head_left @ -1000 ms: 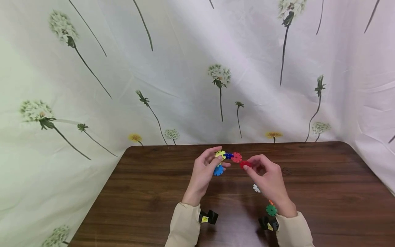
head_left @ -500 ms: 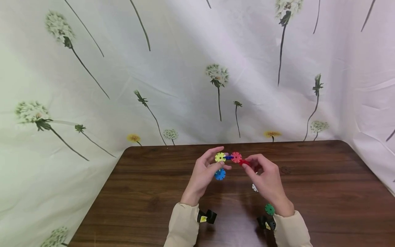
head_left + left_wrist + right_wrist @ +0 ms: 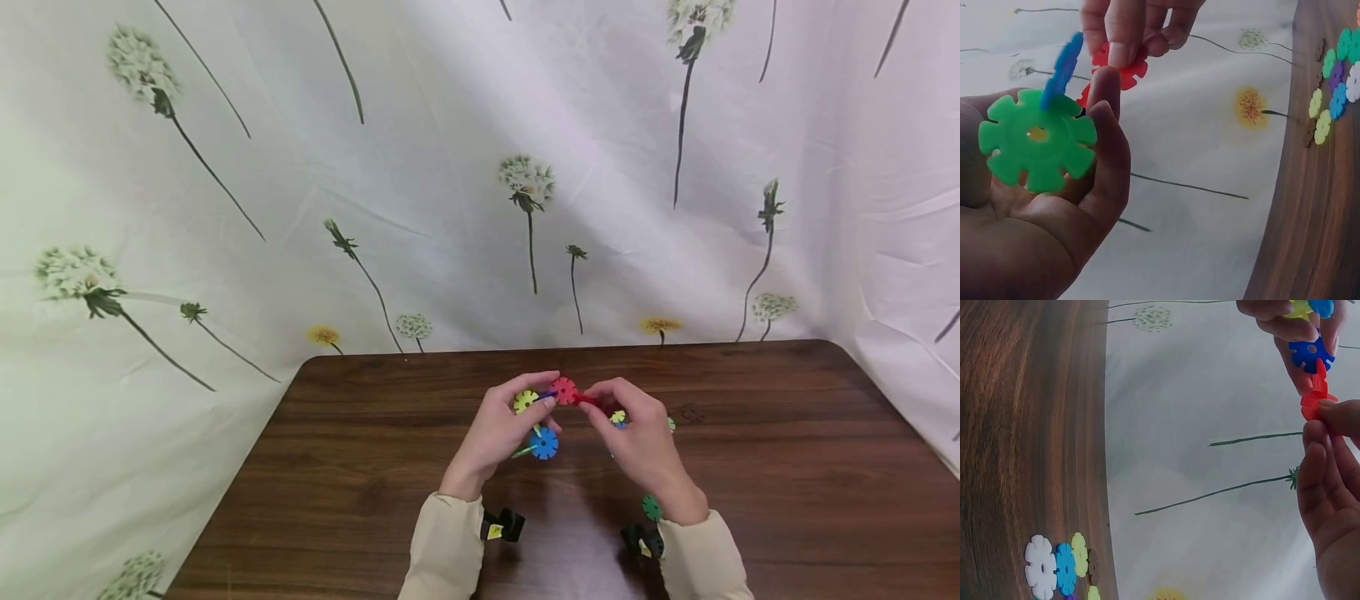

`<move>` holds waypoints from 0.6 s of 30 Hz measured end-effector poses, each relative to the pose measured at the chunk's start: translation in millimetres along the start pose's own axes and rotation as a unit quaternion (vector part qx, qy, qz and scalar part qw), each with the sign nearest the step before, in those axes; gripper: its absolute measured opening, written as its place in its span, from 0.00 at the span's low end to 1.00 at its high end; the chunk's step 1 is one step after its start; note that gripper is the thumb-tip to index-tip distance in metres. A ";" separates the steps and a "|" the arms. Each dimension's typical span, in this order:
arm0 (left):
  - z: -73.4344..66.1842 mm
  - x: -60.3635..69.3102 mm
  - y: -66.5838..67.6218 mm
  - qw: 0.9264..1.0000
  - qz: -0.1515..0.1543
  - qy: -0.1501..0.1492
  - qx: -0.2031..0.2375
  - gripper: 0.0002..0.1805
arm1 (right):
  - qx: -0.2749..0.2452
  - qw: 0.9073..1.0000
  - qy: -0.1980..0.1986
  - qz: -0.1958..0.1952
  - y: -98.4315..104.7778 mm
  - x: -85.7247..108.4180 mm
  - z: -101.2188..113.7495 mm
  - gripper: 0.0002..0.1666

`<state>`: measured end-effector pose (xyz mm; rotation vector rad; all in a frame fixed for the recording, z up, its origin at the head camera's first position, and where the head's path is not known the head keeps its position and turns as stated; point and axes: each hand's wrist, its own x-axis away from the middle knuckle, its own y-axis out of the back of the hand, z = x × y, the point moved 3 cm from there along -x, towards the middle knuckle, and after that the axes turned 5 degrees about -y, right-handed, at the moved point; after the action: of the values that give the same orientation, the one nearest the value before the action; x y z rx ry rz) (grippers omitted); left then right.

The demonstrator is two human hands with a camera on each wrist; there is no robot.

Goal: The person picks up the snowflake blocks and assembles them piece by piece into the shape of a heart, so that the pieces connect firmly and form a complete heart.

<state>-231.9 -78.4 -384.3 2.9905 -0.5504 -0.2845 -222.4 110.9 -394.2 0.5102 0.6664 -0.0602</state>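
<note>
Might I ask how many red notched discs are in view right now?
2: one red disc, linked to a dark blue disc, between the left hand and the right hand, and a second red disc, pinched by the right hand. Others may be hidden behind the hands.

The left hand (image 3: 497, 427) is gripping a disc chain (image 3: 565, 391); its blue disc (image 3: 543, 443) is hanging at five o'clock from its yellow disc (image 3: 526, 402). At the left hand's three o'clock, the right hand (image 3: 637, 429) is pinching a red piece (image 3: 585, 399).

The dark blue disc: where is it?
The dark blue disc is at upper right in the right wrist view, by the left hand, between a yellow disc and a red disc.
</note>
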 end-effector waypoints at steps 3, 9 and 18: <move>0.5 -0.4 -1.0 1.000 0.003 0.000 -0.012 0.22 | 0.002 1.000 0.006 -0.001 0.0 0.1 -0.7 0.16; 2.4 -2.2 -2.5 1.000 0.005 -0.002 -0.018 0.22 | 0.010 0.999 0.030 -0.014 0.8 0.0 0.4 0.16; 1.3 -2.5 -5.2 1.000 -0.003 -0.005 -0.027 0.21 | 0.011 0.999 0.036 -0.029 2.0 0.0 4.5 0.13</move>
<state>-232.6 -72.6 -385.7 2.9398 -0.5264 -0.3098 -219.5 110.5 -390.3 0.5161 0.7525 -0.1048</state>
